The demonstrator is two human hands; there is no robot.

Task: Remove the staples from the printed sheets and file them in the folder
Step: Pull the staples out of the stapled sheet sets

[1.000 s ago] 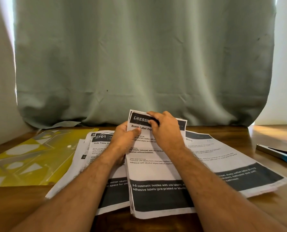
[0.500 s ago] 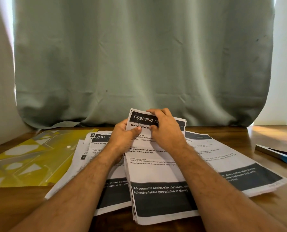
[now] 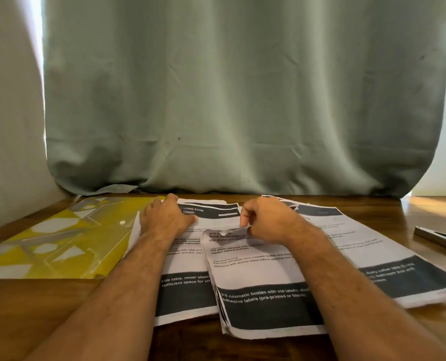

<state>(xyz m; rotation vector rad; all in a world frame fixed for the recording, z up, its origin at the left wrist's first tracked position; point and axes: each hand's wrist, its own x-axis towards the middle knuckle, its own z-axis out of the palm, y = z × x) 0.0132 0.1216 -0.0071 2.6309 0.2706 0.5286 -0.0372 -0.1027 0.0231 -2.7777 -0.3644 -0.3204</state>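
Wood table (image 3: 60, 308) w/ printouts spread across it. Nearest, at 6 o'clock, middle stack of printed sheets (image 3: 258, 269), top edge curled over; right hand (image 3: 266, 220) pinches that folded top, fingers curled on the paper. Left hand (image 3: 164, 217) at 11 o'clock rests on the left stack (image 3: 188, 256), fingers bent. Yellow folder (image 3: 60, 243) at 9 o'clock. Stapler (image 3: 440, 238) at 3 o'clock. Green curtain (image 3: 242, 95) behind.
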